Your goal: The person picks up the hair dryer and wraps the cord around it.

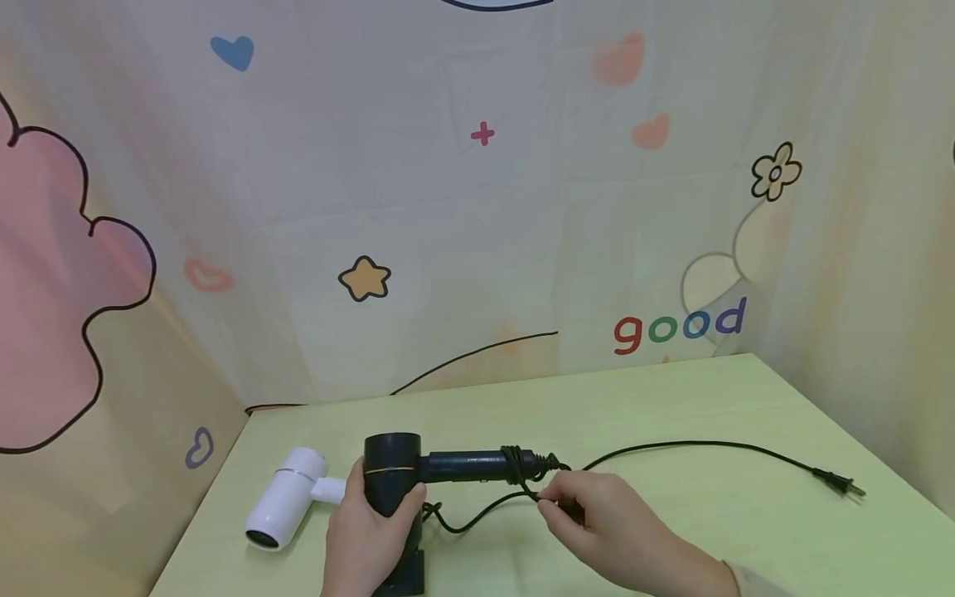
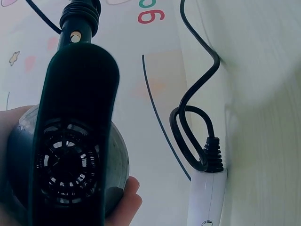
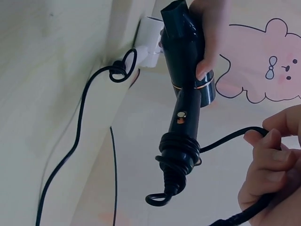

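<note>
My left hand (image 1: 366, 535) grips the barrel of a black hair dryer (image 1: 391, 452) with a thin gold ring, holding it over the table with its handle pointing right. Several turns of black power cord (image 3: 181, 147) wrap the handle's end. From there the cord runs to my right hand (image 1: 612, 524), whose thumb and fingers pinch it. A thicker cord end shows below that hand in the right wrist view. Behind the black dryer, a white hair dryer (image 1: 287, 497) lies on the table (image 1: 671, 398); part of its handle is hidden.
The white dryer's black cord (image 2: 200, 87) loops near its handle and trails right across the tabletop. A two-pin plug (image 1: 839, 481) lies toward the table's right edge. A printed curtain (image 1: 448, 207) hangs behind the table and along its sides.
</note>
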A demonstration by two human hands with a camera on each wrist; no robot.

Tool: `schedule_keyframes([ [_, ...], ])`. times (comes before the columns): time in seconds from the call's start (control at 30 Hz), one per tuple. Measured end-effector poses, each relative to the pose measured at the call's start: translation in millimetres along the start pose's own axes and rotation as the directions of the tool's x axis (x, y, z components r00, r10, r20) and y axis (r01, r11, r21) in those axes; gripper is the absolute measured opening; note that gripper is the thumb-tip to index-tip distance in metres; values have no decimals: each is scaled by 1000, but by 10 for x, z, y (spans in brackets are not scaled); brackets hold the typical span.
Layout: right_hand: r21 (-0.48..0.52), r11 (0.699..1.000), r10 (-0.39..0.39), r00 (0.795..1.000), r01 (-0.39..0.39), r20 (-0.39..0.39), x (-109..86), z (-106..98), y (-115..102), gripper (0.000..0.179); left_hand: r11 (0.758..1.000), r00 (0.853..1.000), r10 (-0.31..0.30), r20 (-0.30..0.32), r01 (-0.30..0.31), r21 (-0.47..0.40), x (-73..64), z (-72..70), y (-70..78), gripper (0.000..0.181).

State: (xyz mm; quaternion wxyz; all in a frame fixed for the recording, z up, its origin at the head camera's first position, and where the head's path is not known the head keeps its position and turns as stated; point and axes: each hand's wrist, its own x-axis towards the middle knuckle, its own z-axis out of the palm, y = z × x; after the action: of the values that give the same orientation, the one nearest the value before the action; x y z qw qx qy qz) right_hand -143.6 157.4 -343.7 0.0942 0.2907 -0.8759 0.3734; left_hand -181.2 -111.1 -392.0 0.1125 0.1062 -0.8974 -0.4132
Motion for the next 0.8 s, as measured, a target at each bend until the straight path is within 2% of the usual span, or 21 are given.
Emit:
schedule_keyframes([
  [0.17, 60, 992, 108, 992, -111, 64, -31, 39, 24, 13, 1000, 1000, -12, -10, 12, -7, 10, -4, -12, 98],
  [0.33, 116, 980, 147, 982, -161, 117, -61, 68, 55, 16, 999, 999, -9, -54, 7, -36, 26, -18, -32, 96],
  [0.43, 133, 982, 121, 985, -137, 121, -93, 97, 77, 15, 999, 997, -11, -73, 7, -50, 35, -31, -46, 93],
  [0.63, 110, 994, -8, 998, 1, 59, -155, 162, 138, 14, 998, 996, -22, -89, 17, -54, 57, -49, -66, 93],
  [0.8, 105, 994, 18, 996, -27, 85, -184, 173, 177, 14, 998, 992, -37, -120, 31, -58, 76, -60, -77, 89],
])
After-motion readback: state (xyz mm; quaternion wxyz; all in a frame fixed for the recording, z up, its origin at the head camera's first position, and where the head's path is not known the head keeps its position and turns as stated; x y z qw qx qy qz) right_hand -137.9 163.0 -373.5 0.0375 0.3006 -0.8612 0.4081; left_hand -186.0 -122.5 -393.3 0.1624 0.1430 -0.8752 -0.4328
